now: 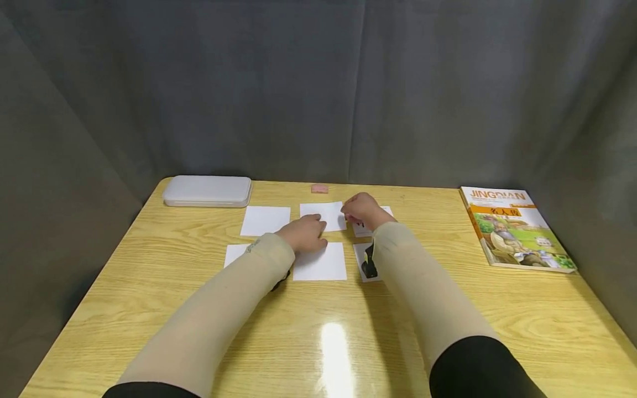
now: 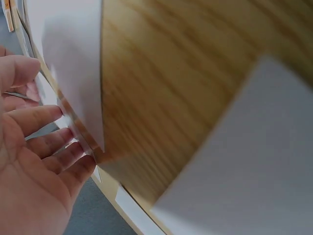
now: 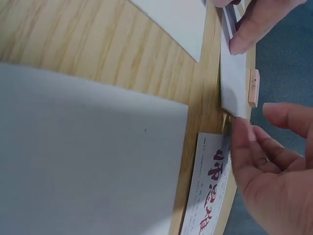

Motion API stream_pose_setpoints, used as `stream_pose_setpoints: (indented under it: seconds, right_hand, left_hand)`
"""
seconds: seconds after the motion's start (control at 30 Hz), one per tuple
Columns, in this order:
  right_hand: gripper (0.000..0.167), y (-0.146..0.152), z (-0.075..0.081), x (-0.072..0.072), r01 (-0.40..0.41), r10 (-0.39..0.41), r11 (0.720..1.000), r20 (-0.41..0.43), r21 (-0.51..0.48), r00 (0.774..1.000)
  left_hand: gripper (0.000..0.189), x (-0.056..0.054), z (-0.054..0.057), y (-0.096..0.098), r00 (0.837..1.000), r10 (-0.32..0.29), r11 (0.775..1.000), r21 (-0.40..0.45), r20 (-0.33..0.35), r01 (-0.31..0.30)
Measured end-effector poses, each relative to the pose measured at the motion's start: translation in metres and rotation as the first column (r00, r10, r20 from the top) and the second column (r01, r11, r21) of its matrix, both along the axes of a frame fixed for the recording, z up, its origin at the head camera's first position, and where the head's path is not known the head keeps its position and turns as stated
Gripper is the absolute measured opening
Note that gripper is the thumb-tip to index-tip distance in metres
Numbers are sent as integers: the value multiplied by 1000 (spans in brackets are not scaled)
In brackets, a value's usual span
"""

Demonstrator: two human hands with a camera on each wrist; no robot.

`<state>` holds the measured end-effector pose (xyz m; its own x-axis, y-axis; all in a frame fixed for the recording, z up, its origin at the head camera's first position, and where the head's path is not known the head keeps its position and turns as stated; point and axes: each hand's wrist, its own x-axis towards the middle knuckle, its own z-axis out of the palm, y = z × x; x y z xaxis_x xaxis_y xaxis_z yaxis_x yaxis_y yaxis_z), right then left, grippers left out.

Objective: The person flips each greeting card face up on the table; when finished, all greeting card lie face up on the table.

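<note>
My left hand (image 1: 304, 234) reaches over the middle of two rows of paper cards, its fingertips touching the upper middle white card (image 1: 320, 210). My right hand (image 1: 362, 210) is at that card's right edge. In the right wrist view, its fingertips meet the card's slightly raised corner (image 3: 236, 105), while the thumb stands apart. Partly under the right hand lies a card with printed characters (image 3: 210, 191), upper right in the rows. Below the hands is the lower middle white card (image 1: 320, 268). In the left wrist view, the left hand's fingers (image 2: 44, 117) are spread.
White cards lie at upper left (image 1: 266, 221), lower left (image 1: 234, 253) and lower right (image 1: 360, 257), the last two partly hidden by the arms. A white case (image 1: 208, 190) and a pink eraser-like block (image 1: 319, 189) are at the back. A book (image 1: 517, 229) lies far right.
</note>
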<state>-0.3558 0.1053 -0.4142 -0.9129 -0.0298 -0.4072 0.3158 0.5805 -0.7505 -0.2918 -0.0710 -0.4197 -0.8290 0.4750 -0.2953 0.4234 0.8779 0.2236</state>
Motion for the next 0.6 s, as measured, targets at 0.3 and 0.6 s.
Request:
stream_pose_setpoints:
  seconds: [0.3, 0.6]
  right_hand:
    - [16, -1, 3, 4, 84, -73, 974, 62, -209, 995]
    - [17, 7, 9, 7, -15, 18, 960, 9, -278, 1000]
  left_hand:
    - [21, -5, -2, -6, 996, -56, 990, 127, -74, 65]
    - [45, -10, 4, -22, 993, 116, 951, 290, -24, -104]
